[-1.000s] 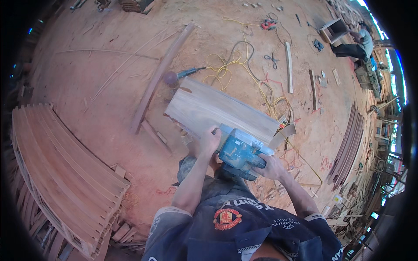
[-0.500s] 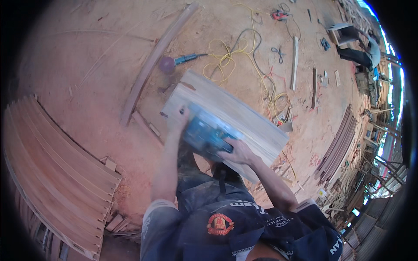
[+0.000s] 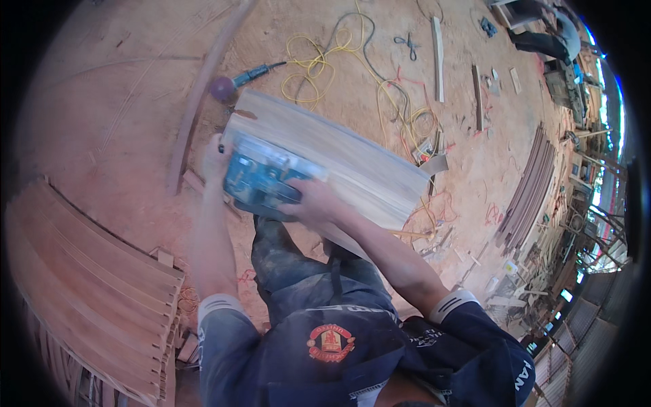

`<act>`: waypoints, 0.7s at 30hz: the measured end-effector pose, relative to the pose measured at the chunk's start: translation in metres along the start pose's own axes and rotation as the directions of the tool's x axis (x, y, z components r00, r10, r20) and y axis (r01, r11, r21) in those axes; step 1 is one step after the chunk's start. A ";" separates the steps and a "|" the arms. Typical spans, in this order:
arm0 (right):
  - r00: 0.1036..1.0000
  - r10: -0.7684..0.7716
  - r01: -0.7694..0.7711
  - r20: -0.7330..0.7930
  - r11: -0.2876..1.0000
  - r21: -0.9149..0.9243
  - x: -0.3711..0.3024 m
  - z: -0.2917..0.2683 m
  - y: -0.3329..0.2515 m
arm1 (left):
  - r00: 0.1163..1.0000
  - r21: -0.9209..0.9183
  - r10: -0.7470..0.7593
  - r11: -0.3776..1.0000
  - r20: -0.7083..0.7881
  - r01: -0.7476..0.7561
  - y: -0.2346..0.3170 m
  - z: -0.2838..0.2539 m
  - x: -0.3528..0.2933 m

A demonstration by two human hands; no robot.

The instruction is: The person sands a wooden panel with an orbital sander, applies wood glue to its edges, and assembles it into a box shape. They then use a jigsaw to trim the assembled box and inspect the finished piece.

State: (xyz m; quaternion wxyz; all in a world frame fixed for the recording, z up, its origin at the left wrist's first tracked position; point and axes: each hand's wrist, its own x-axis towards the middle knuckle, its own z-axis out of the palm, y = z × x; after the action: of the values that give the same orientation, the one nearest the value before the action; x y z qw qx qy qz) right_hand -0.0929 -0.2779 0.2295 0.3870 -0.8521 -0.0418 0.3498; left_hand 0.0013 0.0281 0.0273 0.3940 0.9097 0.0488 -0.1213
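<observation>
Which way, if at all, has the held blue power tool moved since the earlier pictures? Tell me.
Yes, left: against the wooden board, the blue power tool has gone from nearer its right end to its left end.

Soft, even daylight covers the floor (image 3: 146, 203), with a pinkish haze at left and only faint shadows. Gaps (image 3: 603, 95) along the right rim glare white and blue. Motion smears the tool (image 3: 264, 173) and the left hand (image 3: 215, 159); the right hand (image 3: 319, 202) is sharper. Fisheye distortion bows the planks (image 3: 88, 292), and the corners go black.
</observation>
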 end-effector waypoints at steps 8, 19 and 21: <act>0.992 0.025 -0.032 0.120 0.998 0.055 -0.203 -0.060 0.042 | 0.981 0.026 -0.185 0.982 -0.061 0.187 0.179 0.053 -0.170; 0.967 -0.009 -0.017 0.255 0.995 0.100 -0.068 -0.021 0.012 | 0.966 0.046 -0.258 0.965 -0.020 0.258 0.080 0.001 -0.091; 0.968 0.001 -0.029 0.251 0.994 0.107 0.005 -0.002 -0.009 | 0.977 -0.019 -0.209 0.978 -0.043 0.208 0.027 -0.019 -0.038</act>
State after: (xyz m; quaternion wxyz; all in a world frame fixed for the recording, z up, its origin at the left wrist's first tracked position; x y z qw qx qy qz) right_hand -0.0861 -0.2714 0.2341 0.4222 -0.7788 -0.0645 0.4593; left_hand -0.0265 0.0235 0.0686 0.3847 0.8992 0.1536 -0.1411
